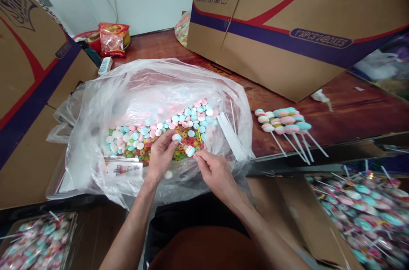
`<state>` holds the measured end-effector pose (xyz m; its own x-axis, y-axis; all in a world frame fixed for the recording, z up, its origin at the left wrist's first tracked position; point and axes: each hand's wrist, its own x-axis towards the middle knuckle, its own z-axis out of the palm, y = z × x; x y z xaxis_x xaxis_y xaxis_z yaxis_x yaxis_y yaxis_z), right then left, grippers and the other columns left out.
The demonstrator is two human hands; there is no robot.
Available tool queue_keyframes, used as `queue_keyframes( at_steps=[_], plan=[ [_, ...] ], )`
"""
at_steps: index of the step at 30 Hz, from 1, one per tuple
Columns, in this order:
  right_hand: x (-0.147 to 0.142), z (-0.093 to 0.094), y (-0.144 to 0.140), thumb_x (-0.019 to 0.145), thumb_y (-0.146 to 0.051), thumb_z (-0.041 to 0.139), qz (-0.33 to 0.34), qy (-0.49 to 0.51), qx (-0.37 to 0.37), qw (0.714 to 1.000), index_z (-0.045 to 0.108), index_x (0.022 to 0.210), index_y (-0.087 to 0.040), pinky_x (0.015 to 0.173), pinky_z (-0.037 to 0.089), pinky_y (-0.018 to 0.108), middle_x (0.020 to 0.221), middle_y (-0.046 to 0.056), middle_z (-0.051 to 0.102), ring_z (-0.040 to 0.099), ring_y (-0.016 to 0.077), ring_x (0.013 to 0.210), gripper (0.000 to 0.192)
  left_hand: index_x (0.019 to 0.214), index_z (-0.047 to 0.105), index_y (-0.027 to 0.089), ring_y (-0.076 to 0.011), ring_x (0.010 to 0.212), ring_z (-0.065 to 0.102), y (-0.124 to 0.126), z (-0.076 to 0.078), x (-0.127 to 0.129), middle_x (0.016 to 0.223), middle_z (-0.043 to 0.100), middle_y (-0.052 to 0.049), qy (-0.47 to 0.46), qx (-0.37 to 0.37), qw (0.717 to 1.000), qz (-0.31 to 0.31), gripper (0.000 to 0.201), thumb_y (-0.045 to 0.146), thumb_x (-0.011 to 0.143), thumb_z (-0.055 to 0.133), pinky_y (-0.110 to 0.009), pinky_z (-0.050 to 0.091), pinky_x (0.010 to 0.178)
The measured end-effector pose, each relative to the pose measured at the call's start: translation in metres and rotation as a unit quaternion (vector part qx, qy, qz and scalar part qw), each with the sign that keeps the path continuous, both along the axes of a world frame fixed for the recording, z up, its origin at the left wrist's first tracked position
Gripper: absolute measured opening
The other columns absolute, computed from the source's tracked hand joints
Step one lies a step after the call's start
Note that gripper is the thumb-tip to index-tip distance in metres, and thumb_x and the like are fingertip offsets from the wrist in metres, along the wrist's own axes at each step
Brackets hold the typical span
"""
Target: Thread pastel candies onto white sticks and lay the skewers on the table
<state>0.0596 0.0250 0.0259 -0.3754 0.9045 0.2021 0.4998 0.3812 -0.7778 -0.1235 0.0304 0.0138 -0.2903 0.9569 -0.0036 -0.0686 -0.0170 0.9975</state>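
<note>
My left hand pinches a pink and blue marshmallow disc between thumb and fingertips. In my right hand is a partly made candy skewer with pastel discs and a small ring on it; its stick is mostly hidden by the fingers. The pinched disc is at the far end of this skewer, and I cannot tell whether it is threaded on. Both hands are over an open clear plastic bag, which holds loose pastel discs, coloured gummy rings, white sticks and printed cards.
Several finished candy skewers lie on the wooden table to the right. Large cartons stand behind and at the left. Below the table edge, boxes of wrapped skewers sit at both sides. A red snack packet is at the back.
</note>
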Motion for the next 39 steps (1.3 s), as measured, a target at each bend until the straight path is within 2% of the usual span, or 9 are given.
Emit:
queue_keyframes(
  at_steps=[6, 13, 20, 25, 29, 31, 34, 37, 39],
  plan=[
    [-0.008, 0.0, -0.003, 0.096, -0.025, 0.043, -0.027, 0.006, -0.019, 0.999, 0.062, 0.077, -0.019, 0.056, 0.037, 0.024, 0.064, 0.002, 0.062, 0.054, 0.0145, 0.056, 0.027, 0.103, 0.076, 0.019, -0.0224, 0.097, 0.07, -0.005, -0.009, 0.009, 0.104, 0.077, -0.006, 0.082, -0.008, 0.995, 0.048, 0.025, 0.033, 0.082, 0.07, -0.035, 0.054, 0.09],
    [-0.025, -0.003, -0.01, 0.094, -0.028, 0.046, -0.064, 0.057, -0.049, 0.995, 0.053, 0.069, -0.022, 0.048, 0.03, 0.023, 0.052, -0.005, 0.042, 0.04, 0.0116, 0.047, 0.027, 0.106, 0.077, 0.024, -0.0237, 0.104, 0.071, -0.016, -0.01, 0.016, 0.111, 0.077, -0.005, 0.19, 0.014, 0.975, 0.11, 0.023, 0.03, 0.087, 0.067, -0.037, 0.054, 0.096],
    [-0.036, -0.005, -0.006, 0.092, -0.031, 0.045, -0.072, 0.106, -0.098, 0.987, 0.049, 0.069, -0.023, 0.048, 0.033, 0.023, 0.053, -0.004, 0.048, 0.045, 0.0126, 0.049, 0.025, 0.108, 0.077, 0.022, -0.0241, 0.109, 0.069, -0.019, -0.009, 0.021, 0.114, 0.076, -0.005, 0.109, -0.042, 0.99, 0.076, 0.027, 0.036, 0.089, 0.065, -0.038, 0.053, 0.099],
    [-0.041, -0.01, 0.0, 0.09, -0.029, 0.045, -0.087, 0.095, -0.109, 0.986, 0.048, 0.066, -0.023, 0.049, 0.034, 0.024, 0.053, -0.003, 0.049, 0.046, 0.0131, 0.049, 0.025, 0.103, 0.079, 0.022, -0.025, 0.108, 0.069, -0.021, -0.001, 0.025, 0.11, 0.077, -0.006, 0.097, -0.028, 0.994, 0.037, 0.026, 0.038, 0.088, 0.065, -0.041, 0.051, 0.102],
    [-0.024, -0.011, 0.007, 0.09, -0.035, 0.047, -0.087, 0.145, -0.149, 0.974, 0.051, 0.065, -0.022, 0.05, 0.035, 0.024, 0.055, -0.002, 0.053, 0.047, 0.0126, 0.049, 0.029, 0.113, 0.076, 0.023, -0.0251, 0.111, 0.068, -0.013, 0.005, 0.023, 0.12, 0.074, -0.007, 0.085, -0.026, 0.996, -0.012, 0.031, 0.039, 0.09, 0.063, -0.04, 0.052, 0.1],
    [-0.008, -0.009, 0.011, 0.09, -0.037, 0.049, -0.112, 0.163, -0.147, 0.969, 0.052, 0.064, -0.021, 0.049, 0.034, 0.024, 0.055, -0.003, 0.051, 0.045, 0.0119, 0.049, 0.031, 0.117, 0.074, 0.023, -0.0243, 0.106, 0.07, -0.005, 0.006, 0.024, 0.121, 0.073, -0.007, 0.109, -0.017, 0.994, -0.026, 0.031, 0.037, 0.092, 0.06, -0.038, 0.053, 0.096],
    [0.016, -0.006, 0.016, 0.089, -0.039, 0.053, -0.167, 0.166, -0.127, 0.963, 0.052, 0.063, -0.021, 0.049, 0.031, 0.024, 0.054, -0.004, 0.046, 0.04, 0.011, 0.049, 0.032, 0.103, 0.077, 0.024, -0.023, 0.096, 0.07, 0.006, 0.008, 0.031, 0.106, 0.076, -0.005, 0.273, -0.002, 0.96, -0.055, 0.021, 0.024, 0.091, 0.06, -0.036, 0.052, 0.09],
    [0.028, -0.007, 0.015, 0.089, -0.039, 0.054, -0.19, 0.17, -0.124, 0.959, 0.052, 0.063, -0.02, 0.049, 0.029, 0.024, 0.052, -0.005, 0.043, 0.037, 0.0107, 0.049, 0.032, 0.096, 0.076, 0.023, -0.0238, 0.092, 0.067, 0.012, 0.011, 0.043, 0.098, 0.072, -0.007, 0.455, -0.032, 0.885, -0.09, 0.019, 0.016, 0.089, 0.059, -0.035, 0.051, 0.083],
    [0.028, -0.009, 0.013, 0.089, -0.039, 0.054, -0.186, 0.172, -0.13, 0.959, 0.053, 0.064, -0.02, 0.049, 0.03, 0.024, 0.053, -0.005, 0.045, 0.038, 0.0106, 0.049, 0.032, 0.097, 0.075, 0.022, -0.0236, 0.09, 0.066, 0.014, 0.012, 0.049, 0.098, 0.069, -0.007, 0.515, -0.056, 0.85, -0.096, 0.019, 0.016, 0.09, 0.057, -0.034, 0.05, 0.079]
  ],
)
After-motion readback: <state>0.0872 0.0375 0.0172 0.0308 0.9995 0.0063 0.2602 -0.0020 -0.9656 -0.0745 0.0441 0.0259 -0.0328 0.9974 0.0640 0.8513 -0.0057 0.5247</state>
